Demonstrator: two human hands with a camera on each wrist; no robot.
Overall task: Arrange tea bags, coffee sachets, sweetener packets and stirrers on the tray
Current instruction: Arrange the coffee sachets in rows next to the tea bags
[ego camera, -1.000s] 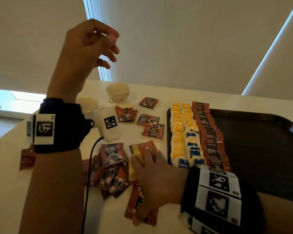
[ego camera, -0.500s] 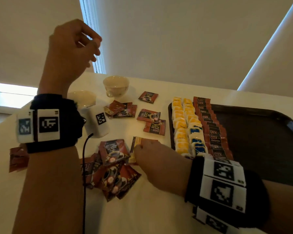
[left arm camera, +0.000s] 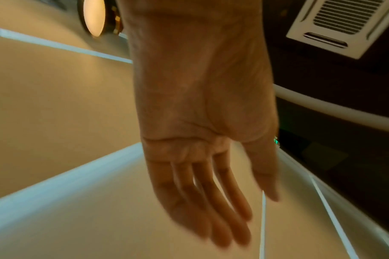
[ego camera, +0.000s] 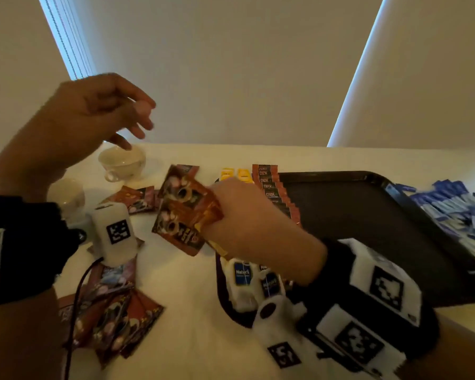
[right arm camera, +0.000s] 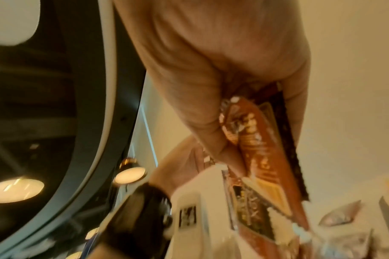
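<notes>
Near: loose sachets (ego camera: 113, 322) heaped on table (ego camera: 192, 338). Right hand (ego camera: 247, 220) clamped on a few sachets (ego camera: 187, 209), raised beside tray (ego camera: 368, 215), above tea bags (ego camera: 243, 278). Left hand (ego camera: 93, 119) aloft, fingers relaxed, holding nothing. Farther: cup (ego camera: 122, 160).

A fan of brown coffee sachets (ego camera: 185, 208) sits lifted at frame centre. Left of it more sachets (ego camera: 113, 311) lie heaped; the black tray (ego camera: 368, 215) holds neat rows.

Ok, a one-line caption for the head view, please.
Right hand lifts brown coffee sachets beside the tray; left hand raised, holding nothing.
</notes>
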